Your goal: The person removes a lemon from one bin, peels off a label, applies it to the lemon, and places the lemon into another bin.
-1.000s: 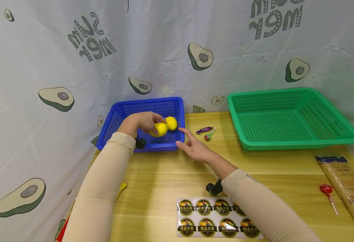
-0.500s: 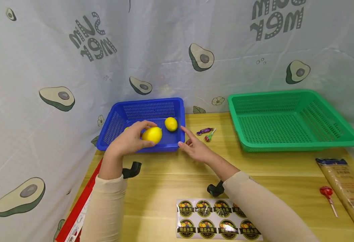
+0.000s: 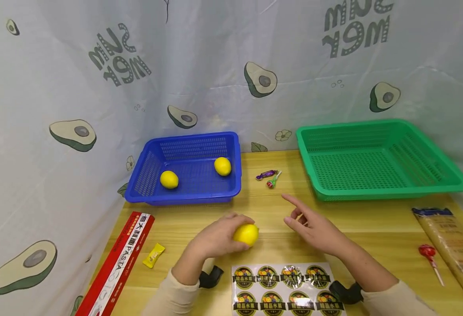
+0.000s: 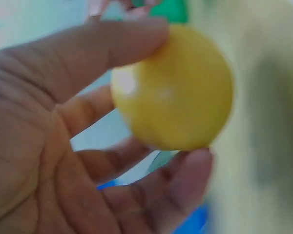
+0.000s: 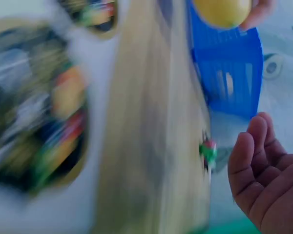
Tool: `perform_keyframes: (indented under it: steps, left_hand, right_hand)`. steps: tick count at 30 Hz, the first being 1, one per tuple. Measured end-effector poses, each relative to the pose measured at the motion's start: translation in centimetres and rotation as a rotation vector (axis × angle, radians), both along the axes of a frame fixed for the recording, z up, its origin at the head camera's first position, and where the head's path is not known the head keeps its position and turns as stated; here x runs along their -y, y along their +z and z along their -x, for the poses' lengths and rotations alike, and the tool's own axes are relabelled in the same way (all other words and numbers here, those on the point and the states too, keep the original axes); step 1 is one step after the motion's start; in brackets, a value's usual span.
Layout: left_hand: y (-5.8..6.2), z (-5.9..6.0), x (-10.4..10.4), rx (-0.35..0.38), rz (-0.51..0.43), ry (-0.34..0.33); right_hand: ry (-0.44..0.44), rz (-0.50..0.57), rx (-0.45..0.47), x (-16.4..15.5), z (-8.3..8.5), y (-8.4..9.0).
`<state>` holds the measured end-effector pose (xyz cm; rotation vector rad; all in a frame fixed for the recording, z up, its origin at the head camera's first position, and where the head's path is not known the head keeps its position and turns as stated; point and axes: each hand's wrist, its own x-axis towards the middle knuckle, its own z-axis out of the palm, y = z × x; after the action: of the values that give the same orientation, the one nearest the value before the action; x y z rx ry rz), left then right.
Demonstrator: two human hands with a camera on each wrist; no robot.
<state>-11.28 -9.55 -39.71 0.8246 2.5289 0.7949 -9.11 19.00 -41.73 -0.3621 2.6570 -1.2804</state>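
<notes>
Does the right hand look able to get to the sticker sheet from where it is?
Probably yes: the right hand is open and holds nothing, just above the sticker sheet, with only bare table between them.

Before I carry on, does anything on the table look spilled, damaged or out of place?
Nothing looks spilled or broken. Two lemons sit apart in the blue basket; the left hand grips a third lemon over the table. Loose bits lie scattered: a wrapped candy and small lollipop between the baskets, a yellow packet by the pasta box.
</notes>
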Motion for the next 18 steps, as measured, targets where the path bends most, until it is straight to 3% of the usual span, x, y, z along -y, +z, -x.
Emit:
perform_keyframes:
  steps: [4, 10, 13, 18]
  left_hand:
    - [-1.5, 1.0, -3.6, -0.032, 0.041, -0.007]
    - [-1.8, 3.4, -7.3, -0.115, 0.043, 0.042]
    - [-2.0, 4.0, -8.4, -0.135, 0.096, 0.063]
    - [-2.5, 4.1, -9.2, -0.137, 0.18, 0.067]
  right_hand:
    - [0.042, -0.085, 0.041, -2.9, -2.5, 0.2]
    - [0.184, -0.32, 0.1, -6.2, -5.1, -1.2]
    - [0.205, -0.374, 0.052, -6.3, -5.9, -2.3]
    - [0.16, -0.397, 0.009, -4.3, -6.2, -2.5]
